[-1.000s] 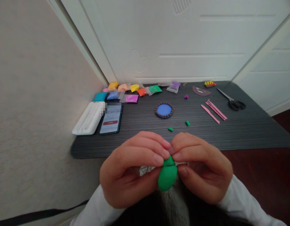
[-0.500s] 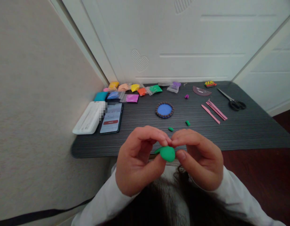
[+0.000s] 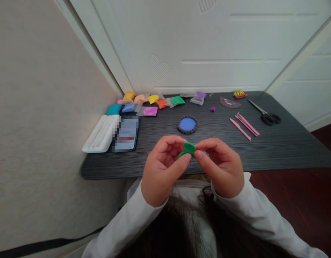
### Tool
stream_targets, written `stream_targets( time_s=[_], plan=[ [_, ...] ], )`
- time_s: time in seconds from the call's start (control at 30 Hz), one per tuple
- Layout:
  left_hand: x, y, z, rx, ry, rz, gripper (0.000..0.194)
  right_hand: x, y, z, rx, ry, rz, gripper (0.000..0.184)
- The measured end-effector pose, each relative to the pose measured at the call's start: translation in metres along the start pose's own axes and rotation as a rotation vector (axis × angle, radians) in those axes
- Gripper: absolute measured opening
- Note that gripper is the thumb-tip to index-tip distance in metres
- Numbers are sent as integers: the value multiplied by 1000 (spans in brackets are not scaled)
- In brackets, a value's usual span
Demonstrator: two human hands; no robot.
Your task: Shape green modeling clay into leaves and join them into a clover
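Observation:
A piece of green modelling clay (image 3: 189,147), with a rounded flat lobe on top and a second lobe lower left, is held above the table's near edge. My left hand (image 3: 165,168) pinches it between thumb and fingers. On its other side, the thumb and forefinger of my right hand (image 3: 221,165) close on its right edge. Beyond the hands lies a blue clay disc (image 3: 187,125) ringed with small brown balls. A bit of another green clay piece (image 3: 214,137) shows behind my right fingers.
Bags of coloured clay, including a green one (image 3: 177,100), line the back left. A phone (image 3: 127,134) and a white pack (image 3: 102,134) lie left. Pink tools (image 3: 244,125), scissors (image 3: 264,113), a protractor (image 3: 230,103) and a purple lump (image 3: 213,109) lie right.
Both hands have moved up and away from my body with the green clay, which has turned to show two lobes. My right fingertips now grip it. The small green pieces behind are mostly covered.

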State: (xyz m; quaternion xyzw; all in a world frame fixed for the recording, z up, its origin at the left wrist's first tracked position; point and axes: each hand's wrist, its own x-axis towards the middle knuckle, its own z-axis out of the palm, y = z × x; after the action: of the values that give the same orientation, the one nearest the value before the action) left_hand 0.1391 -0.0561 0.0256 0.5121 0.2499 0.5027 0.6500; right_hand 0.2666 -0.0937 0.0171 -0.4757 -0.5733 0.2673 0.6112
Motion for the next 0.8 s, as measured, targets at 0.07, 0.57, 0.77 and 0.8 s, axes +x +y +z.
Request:
stream_targets(
  time_s=[0.07,0.57,0.77,0.8],
  plan=[
    [1,-2,-1,-8,5,-8,22,1,3,1,-8,12,8,10],
    [6,-14,-2,160,132,60,16,4,16,1,-579,69,-446,18],
    [2,-15,-1,170,128,87,22,5,19,0,-594,93,-419,18],
    [1,-15,0,187,129,96,22,5,19,0,-600,93,-418,17]
  ],
)
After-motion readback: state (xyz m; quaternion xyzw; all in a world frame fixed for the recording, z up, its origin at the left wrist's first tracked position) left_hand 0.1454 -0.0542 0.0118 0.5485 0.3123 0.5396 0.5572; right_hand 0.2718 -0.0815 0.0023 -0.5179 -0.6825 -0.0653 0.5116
